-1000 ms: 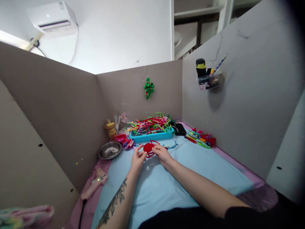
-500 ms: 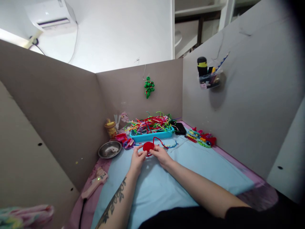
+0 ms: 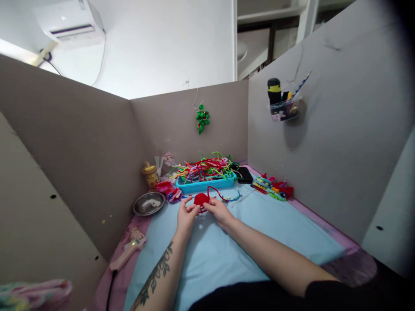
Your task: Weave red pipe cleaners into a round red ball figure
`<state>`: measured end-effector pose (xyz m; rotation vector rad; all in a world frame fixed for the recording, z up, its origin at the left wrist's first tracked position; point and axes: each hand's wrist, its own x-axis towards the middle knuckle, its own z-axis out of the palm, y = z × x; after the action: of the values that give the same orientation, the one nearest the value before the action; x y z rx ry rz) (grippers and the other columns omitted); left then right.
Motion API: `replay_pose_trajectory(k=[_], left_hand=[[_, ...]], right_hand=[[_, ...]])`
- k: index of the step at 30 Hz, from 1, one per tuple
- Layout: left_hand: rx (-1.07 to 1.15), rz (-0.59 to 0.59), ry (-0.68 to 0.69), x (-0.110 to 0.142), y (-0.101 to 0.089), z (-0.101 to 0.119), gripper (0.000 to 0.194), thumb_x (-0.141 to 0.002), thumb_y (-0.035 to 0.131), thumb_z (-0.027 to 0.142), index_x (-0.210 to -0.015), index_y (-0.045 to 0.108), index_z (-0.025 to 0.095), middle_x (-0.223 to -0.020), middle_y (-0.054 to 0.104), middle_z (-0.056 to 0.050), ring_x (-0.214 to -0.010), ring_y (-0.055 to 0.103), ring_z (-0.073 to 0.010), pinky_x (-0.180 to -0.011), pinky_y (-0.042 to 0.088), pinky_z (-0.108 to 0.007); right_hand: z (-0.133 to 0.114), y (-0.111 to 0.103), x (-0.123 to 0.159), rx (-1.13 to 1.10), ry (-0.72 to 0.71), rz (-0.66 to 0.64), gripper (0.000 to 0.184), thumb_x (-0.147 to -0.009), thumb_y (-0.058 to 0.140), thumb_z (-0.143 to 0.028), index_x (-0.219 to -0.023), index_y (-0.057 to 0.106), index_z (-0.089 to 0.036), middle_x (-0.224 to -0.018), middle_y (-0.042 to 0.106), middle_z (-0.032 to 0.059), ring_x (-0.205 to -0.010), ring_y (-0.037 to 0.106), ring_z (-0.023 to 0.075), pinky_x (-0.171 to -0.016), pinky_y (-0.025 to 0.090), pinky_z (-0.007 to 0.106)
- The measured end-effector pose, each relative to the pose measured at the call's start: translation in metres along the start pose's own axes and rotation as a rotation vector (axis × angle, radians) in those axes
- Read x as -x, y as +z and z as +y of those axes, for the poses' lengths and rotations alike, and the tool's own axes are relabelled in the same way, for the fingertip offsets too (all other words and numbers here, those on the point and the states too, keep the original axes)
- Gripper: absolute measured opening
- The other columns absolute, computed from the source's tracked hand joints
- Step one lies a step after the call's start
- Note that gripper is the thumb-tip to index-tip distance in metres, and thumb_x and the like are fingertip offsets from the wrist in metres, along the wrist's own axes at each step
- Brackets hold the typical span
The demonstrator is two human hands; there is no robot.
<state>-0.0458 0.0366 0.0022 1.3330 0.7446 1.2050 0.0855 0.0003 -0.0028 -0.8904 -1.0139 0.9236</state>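
A small round red piece of crochet-like or pipe-cleaner work [image 3: 201, 199] is held up between my two hands, above the light blue cloth. My left hand [image 3: 187, 214] pinches its lower left edge with thumb and fingertips. On its lower right edge, my right hand [image 3: 219, 211] has thumb and fingers closed. A loose red strand [image 3: 216, 190] loops up from the piece and runs off to the right, near a blue strand [image 3: 235, 197] on the cloth. Short red ends show just below the piece, between the thumbs.
Behind my hands stands a blue tray [image 3: 207, 187] heaped with colourful fuzzy strands. A metal bowl [image 3: 149, 204] and a pink glue gun [image 3: 129, 251] with a lit green light lie left. Finished colourful pieces [image 3: 272, 188] and a black phone-like object [image 3: 244, 175] are right. Grey partitions enclose the table.
Almost nothing differs. Both hands keep the red piece in the same place, and the view has shifted very slightly.
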Motion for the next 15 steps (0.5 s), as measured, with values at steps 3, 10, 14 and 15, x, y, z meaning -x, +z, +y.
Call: replay_pose_trajectory(k=[3, 10, 14, 15], left_hand=[[-0.013, -0.008, 0.029, -0.0001, 0.0004, -0.0018, 0.055, -0.063, 0.073, 0.032, -0.107, 0.045, 0.017, -0.061, 0.062, 0.003, -0.049, 0.054, -0.0090, -0.052, 0.040, -0.020], [-0.022, -0.065, 0.087, 0.0024, 0.0062, -0.0019, 0.042, -0.070, 0.066, 0.031, -0.104, 0.044, 0.019, -0.057, 0.055, 0.008, -0.045, 0.046, -0.0065, -0.046, 0.034, -0.018], [-0.025, -0.076, 0.103, 0.0024, 0.0062, -0.0022, 0.039, -0.073, 0.063, 0.031, -0.105, 0.043, 0.020, -0.058, 0.053, 0.008, -0.045, 0.044, -0.0058, -0.047, 0.032, -0.018], [-0.025, -0.076, 0.106, 0.0022, 0.0058, -0.0024, 0.040, -0.074, 0.063, 0.031, -0.106, 0.043, 0.020, -0.058, 0.053, 0.008, -0.046, 0.044, -0.0058, -0.047, 0.032, -0.018]], right_hand=[[0.0010, 0.0003, -0.0002, -0.027, 0.026, 0.009, 0.027, -0.059, 0.075, -0.041, -0.060, 0.068, -0.015, -0.093, 0.067, 0.0084, -0.086, 0.059, 0.0219, -0.080, 0.042, 0.033], [0.0081, -0.0008, -0.0005, -0.071, 0.122, 0.039, 0.030, -0.057, 0.076, -0.042, -0.062, 0.066, -0.014, -0.057, 0.060, 0.0008, -0.054, 0.047, 0.0121, -0.056, 0.033, 0.027], [0.0072, 0.0004, 0.0005, -0.094, 0.175, 0.052, 0.032, -0.055, 0.076, -0.043, -0.068, 0.067, -0.014, -0.059, 0.061, 0.0007, -0.053, 0.045, 0.0108, -0.054, 0.030, 0.025], [0.0062, 0.0007, 0.0009, -0.101, 0.189, 0.057, 0.033, -0.055, 0.076, -0.042, -0.070, 0.067, -0.015, -0.061, 0.062, 0.0012, -0.054, 0.046, 0.0110, -0.054, 0.030, 0.025]])
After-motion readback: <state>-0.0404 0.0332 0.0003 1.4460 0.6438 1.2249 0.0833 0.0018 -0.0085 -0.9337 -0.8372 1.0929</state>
